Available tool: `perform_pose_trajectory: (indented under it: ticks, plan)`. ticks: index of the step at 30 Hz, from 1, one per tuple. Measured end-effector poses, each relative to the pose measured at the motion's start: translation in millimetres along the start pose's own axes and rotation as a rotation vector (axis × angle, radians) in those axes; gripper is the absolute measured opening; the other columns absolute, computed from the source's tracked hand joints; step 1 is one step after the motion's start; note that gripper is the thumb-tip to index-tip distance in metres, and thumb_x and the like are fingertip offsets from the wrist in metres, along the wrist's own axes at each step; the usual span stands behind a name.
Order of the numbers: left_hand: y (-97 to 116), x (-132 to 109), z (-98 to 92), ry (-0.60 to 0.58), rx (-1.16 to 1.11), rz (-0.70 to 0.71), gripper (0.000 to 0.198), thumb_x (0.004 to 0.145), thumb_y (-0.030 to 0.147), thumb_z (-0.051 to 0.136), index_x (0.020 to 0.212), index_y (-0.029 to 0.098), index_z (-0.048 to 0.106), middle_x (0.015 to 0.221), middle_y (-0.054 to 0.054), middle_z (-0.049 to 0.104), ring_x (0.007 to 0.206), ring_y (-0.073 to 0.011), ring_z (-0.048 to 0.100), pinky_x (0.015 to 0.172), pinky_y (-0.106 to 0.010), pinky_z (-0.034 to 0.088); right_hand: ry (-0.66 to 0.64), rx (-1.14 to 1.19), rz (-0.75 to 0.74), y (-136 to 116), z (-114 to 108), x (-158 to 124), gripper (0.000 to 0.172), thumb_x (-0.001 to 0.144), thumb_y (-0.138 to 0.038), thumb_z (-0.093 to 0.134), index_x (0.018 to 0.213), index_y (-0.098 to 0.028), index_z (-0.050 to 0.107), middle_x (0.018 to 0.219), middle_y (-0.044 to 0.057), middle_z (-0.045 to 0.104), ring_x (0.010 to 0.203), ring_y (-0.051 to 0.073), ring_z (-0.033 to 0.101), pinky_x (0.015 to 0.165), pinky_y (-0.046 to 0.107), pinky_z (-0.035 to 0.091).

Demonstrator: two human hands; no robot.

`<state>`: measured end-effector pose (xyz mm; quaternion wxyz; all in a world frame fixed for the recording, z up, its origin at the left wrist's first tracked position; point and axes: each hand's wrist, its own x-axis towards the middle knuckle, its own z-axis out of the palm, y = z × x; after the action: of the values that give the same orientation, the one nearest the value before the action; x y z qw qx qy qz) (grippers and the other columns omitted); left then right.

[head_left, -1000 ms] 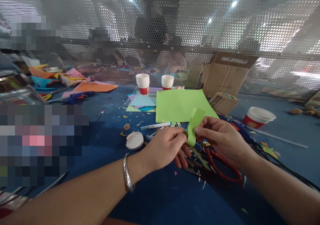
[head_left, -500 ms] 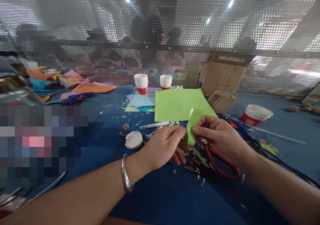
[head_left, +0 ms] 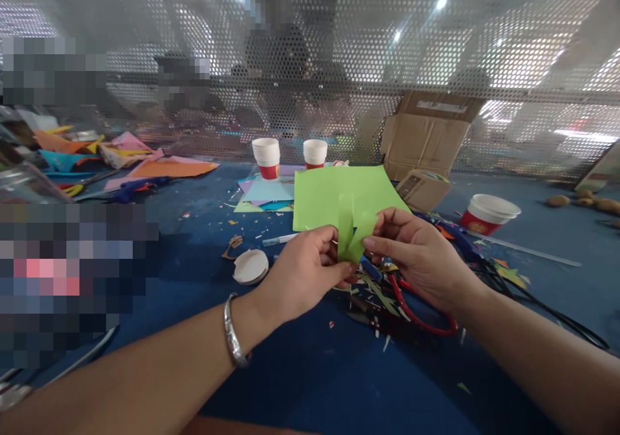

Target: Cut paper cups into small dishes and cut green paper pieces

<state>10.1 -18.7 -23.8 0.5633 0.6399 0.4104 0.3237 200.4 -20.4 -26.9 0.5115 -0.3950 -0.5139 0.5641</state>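
Note:
A folded strip of green paper (head_left: 347, 241) is held up between my two hands, its two ends parting in a V. My left hand (head_left: 310, 267), with a silver bangle at the wrist, pinches its lower left side. On the right edge, the thumb and fingers of my right hand (head_left: 416, 248) grip the same strip. Behind it lies a large green paper sheet (head_left: 334, 190). Red-handled scissors (head_left: 426, 319) rest on the table under my right hand, their blades partly hidden among paper scraps. A marker (head_left: 278, 240) lies beyond my left hand, partly covered by it.
Paper cup stacks (head_left: 266, 161) stand at the back on coloured sheets. A cardboard box (head_left: 426, 138) leans against the perforated metal screen (head_left: 339, 99). Another cup (head_left: 489, 215) sits at right near black cables (head_left: 542, 299). A white disc (head_left: 250, 267) lies left, and coloured paper (head_left: 174, 167) farther back.
The green strip has turned, so its folded V shape now faces me. My left hand has shifted its grip, bringing the thumb under the strip's lower end. The view has moved slightly.

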Motion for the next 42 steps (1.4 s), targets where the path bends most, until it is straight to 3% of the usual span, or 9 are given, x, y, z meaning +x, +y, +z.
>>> perform_pose_trajectory:
  ticks: [6,12,15,19,23,26,31,37,42]
  plan:
    - [-1.6,-2.2,-0.6,-0.003,-0.018,0.073,0.020,0.086,0.027,0.070,0.099,0.018,0.058,0.086,-0.002,0.071,0.079,-0.0175,0.072,0.069,-0.030,0.063,0.020,0.020,-0.018,-0.5,0.2,-1.0,0.039,0.067,-0.026,0.089,0.090,-0.020,0.060,0.078,-0.003,0.062,0.071,0.011,0.057,0.066,0.024,0.047]
    - [-1.0,-0.2,-2.8,0.073,0.008,0.083,0.027,0.096,0.041,0.056,0.083,0.017,0.059,0.073,0.001,0.064,0.066,-0.0138,0.067,0.065,-0.028,0.061,0.002,-0.041,-0.032,0.5,-1.4,-0.6,0.029,0.072,-0.030,0.086,0.090,-0.020,0.067,0.083,0.000,0.067,0.077,0.015,0.061,0.073,0.028,0.049]
    - [-0.1,0.4,-2.9,0.025,-0.022,0.031,0.027,0.097,0.041,0.053,0.087,0.017,0.061,0.077,-0.001,0.067,0.066,-0.0138,0.067,0.063,-0.029,0.062,-0.015,-0.084,-0.033,0.2,-0.5,-2.1,0.023,0.075,-0.032,0.084,0.088,-0.021,0.069,0.082,0.000,0.067,0.077,0.015,0.061,0.074,0.029,0.048]
    - [-1.1,1.1,-4.5,0.072,0.142,0.117,0.031,0.097,0.042,0.053,0.079,0.017,0.059,0.070,0.000,0.061,0.061,-0.0113,0.059,0.058,-0.024,0.056,-0.022,-0.153,-0.014,-0.5,2.3,-3.0,0.024,0.072,-0.036,0.085,0.082,-0.022,0.069,0.076,-0.002,0.066,0.069,0.013,0.057,0.068,0.027,0.046]
    - [-3.4,2.5,-5.5,0.087,0.133,0.114,0.035,0.098,0.045,0.047,0.079,0.018,0.059,0.070,-0.001,0.061,0.062,-0.0126,0.059,0.058,-0.024,0.053,-0.066,-0.221,0.004,-0.3,4.2,-2.6,0.026,0.070,-0.037,0.085,0.078,-0.021,0.066,0.073,-0.003,0.065,0.068,0.013,0.057,0.066,0.027,0.045]
    - [-3.8,2.8,-3.9,0.118,0.153,0.120,0.036,0.098,0.045,0.048,0.077,0.018,0.059,0.068,0.000,0.057,0.062,-0.0128,0.058,0.058,-0.024,0.050,-0.084,-0.257,-0.006,0.0,3.5,-2.7,0.029,0.070,-0.033,0.086,0.085,-0.022,0.063,0.077,-0.003,0.068,0.072,0.014,0.061,0.070,0.028,0.048]
    - [-0.4,0.5,-0.2,0.100,0.173,0.136,0.039,0.098,0.043,0.047,0.068,0.018,0.051,0.061,0.003,0.048,0.056,-0.0106,0.048,0.053,-0.023,0.039,-0.087,-0.362,-0.011,-0.1,1.6,-2.9,0.034,0.072,-0.028,0.083,0.095,-0.023,0.058,0.071,-0.003,0.068,0.067,0.015,0.063,0.064,0.029,0.048]
    - [1.4,-2.0,-2.1,0.100,0.368,0.241,0.039,0.099,0.042,0.047,0.069,0.018,0.051,0.061,0.004,0.043,0.056,-0.0101,0.041,0.054,-0.024,0.032,-0.095,-0.447,-0.083,-2.4,2.0,-3.6,0.030,0.074,-0.031,0.082,0.090,-0.022,0.059,0.075,-0.002,0.065,0.068,0.015,0.060,0.064,0.029,0.047]
    - [3.1,-1.9,-3.0,0.079,0.446,0.286,0.039,0.100,0.034,0.048,0.065,0.018,0.042,0.059,0.005,0.038,0.055,-0.0089,0.035,0.053,-0.024,0.028,-0.033,-0.522,-0.171,-4.2,0.4,-4.9,0.021,0.084,-0.040,0.073,0.082,-0.022,0.063,0.072,-0.002,0.061,0.067,0.015,0.054,0.062,0.029,0.041]
